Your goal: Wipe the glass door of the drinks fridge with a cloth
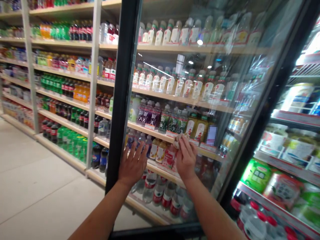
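A black-framed glass door stands swung out in front of me, with shelves of bottles showing through its pane. My left hand lies spread against the left edge of the door, its palm at the frame and its fingers reaching over the glass. Higher and to the right, my right hand presses a crumpled pale cloth to the pane. The fingers are bunched over the cloth and hide most of it.
Wooden shelves full of drink bottles run along the left, above a pale tiled floor. At the right, beyond the door's hinge side, is a lit cooler shelf with packs and bottles. Lights reflect in the glass.
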Demonstrator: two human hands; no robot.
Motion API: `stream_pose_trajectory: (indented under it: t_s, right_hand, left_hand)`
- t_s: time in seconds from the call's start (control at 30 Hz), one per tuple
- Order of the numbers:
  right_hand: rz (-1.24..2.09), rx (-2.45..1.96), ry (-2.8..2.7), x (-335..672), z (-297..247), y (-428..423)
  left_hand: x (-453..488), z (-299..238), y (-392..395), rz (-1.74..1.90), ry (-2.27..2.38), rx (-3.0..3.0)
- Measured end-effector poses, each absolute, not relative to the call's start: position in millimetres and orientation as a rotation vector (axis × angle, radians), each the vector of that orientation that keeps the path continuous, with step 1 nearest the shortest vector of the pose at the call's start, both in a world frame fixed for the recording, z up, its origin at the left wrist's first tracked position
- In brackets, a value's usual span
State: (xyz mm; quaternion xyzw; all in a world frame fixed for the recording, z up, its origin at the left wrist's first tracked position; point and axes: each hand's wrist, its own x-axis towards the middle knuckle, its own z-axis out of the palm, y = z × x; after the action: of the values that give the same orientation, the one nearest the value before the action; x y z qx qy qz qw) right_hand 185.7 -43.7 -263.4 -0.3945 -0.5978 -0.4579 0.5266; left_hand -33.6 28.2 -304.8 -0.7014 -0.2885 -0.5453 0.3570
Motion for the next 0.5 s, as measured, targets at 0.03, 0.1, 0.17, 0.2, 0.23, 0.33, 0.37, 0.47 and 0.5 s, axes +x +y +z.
stream_pose_trajectory:
  t_s: [0.03,0.1,0.17,0.2,0.23,0.33,0.37,0.47,0.5]
  right_hand:
    - [-1.091,-0.943,-1.436,181.7,-263.4,-43.2]
    - [-1.096,-0.932,-1.570,171.3,-267.0,-43.6]
    - [-1.109,-0.897,-1.734,161.2,-263.2,-43.5]
    - [-1.114,-0.876,-1.772,157.1,-255.5,-42.6]
    - [-1.115,-0.858,-1.766,153.6,-244.2,-41.1]
    - [-1.079,-0.851,-1.572,142.8,-204.9,-33.7]
    - [-1.060,-0.861,-1.507,137.8,-196.5,-31.2]
    - [-1.062,-0.875,-1.533,119.1,-197.8,-26.7]
    - [-1.090,-0.861,-1.626,113.3,-203.4,-26.2]
  left_hand:
    - [-33.5,-308.0,27.8,-1.409,-0.748,-1.813]
    - [-33.7,-320.2,26.8,-1.414,-0.769,-1.833]
    - [-34.4,-339.0,26.2,-1.426,-0.780,-1.867]
    - [-34.8,-349.4,26.4,-1.434,-0.775,-1.883]
    - [-35.3,-359.2,26.8,-1.440,-0.768,-1.895]
    - [-36.0,-379.6,29.7,-1.446,-0.757,-1.905]
    - [-36.0,-382.4,30.8,-1.444,-0.760,-1.904]
    - [-35.4,-382.7,33.7,-1.441,-0.770,-1.895]
    - [-35.3,-381.5,34.3,-1.442,-0.769,-1.893]
